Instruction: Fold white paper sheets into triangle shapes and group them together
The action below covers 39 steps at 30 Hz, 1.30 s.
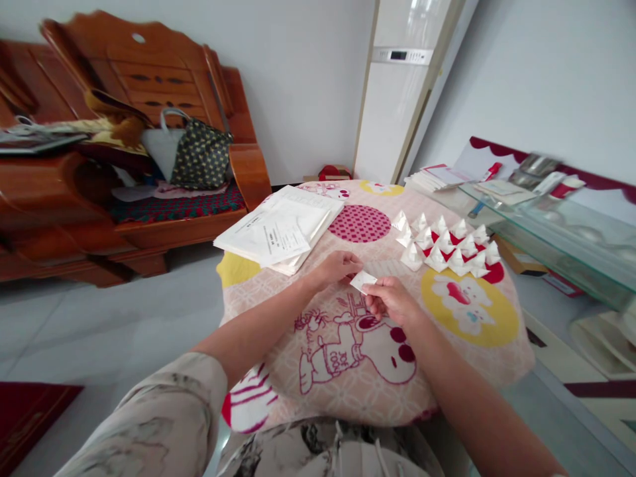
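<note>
Both of my hands meet over the middle of a table covered with a pink cartoon-print cloth [348, 371]. My left hand [336, 267] and my right hand [393, 299] pinch a small white paper piece [362, 281] between their fingers, just above the cloth. A stack of white paper sheets [281, 228] lies at the table's far left. Several folded white paper shapes [444, 246] stand in rows at the far right of the cloth.
A wooden bench [124, 132] with a grey handbag [191, 149] stands to the left. A tall white air conditioner [397, 86] rises behind the table. A glass-topped unit [561, 225] with papers and containers runs along the right. Grey floor lies between bench and table.
</note>
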Tool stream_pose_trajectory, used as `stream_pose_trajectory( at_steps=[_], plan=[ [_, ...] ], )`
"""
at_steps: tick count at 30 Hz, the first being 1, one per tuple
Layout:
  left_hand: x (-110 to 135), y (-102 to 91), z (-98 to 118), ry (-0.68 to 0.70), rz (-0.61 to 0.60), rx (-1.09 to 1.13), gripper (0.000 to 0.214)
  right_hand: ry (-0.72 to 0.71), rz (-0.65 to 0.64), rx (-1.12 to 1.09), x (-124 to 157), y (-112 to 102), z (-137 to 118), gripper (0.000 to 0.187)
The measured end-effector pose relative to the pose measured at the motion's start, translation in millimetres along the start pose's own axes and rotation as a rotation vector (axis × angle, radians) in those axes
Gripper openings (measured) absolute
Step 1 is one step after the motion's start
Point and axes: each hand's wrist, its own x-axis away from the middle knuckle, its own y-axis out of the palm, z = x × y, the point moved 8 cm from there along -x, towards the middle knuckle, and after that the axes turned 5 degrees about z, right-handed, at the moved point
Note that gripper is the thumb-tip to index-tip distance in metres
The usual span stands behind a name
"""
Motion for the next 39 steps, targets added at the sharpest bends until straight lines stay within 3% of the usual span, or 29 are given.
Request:
stream_pose_trajectory(
  at_steps=[6, 9, 14, 21, 23, 24, 27, 29, 34, 39],
  plan=[
    [-7, 6.7, -16, -0.018, -0.078, 0.115, 0.024, 0.191, 0.007, 0.009, 3, 4, 11, 0.018],
    [-9, 6.5, -11, 0.075, -0.052, -0.037, 0.022, 0.272, -0.014, 0.012, 4, 4, 15, 0.016],
    [9, -2.6, 16, 0.334, 0.136, -0.449, 0.022, 0.374, -0.034, 0.036, 6, 6, 17, 0.019],
    [38, 11.0, 16, 0.443, 0.02, -0.676, 0.019, 0.378, -0.069, 0.333, 11, 1, 9, 0.021],
    [41, 14.6, 16, 0.498, -0.003, -0.689, 0.019, 0.282, -0.091, 0.563, 10, -7, 1, 0.024],
    [42, 15.8, 16, 0.519, -0.012, -0.69, 0.019, 0.169, -0.087, 0.697, 8, -11, -8, 0.028],
    [42, 16.6, 14, 0.55, -0.013, -0.688, 0.02, -0.413, -0.002, 0.957, 9, -12, -49, 0.022],
    [43, 16.3, 13, 0.561, -0.008, -0.694, 0.02, -0.657, -0.009, 1.047, 15, -7, -58, 0.015],
    [47, 16.6, 13, 0.564, -0.026, -0.72, 0.014, -0.861, -0.146, 1.187, 18, 9, -41, 0.018],
    [47, 14.0, 15, 0.53, -0.03, -0.721, 0.008, -0.863, -0.208, 1.21, 19, 10, -39, 0.024]
  ],
)
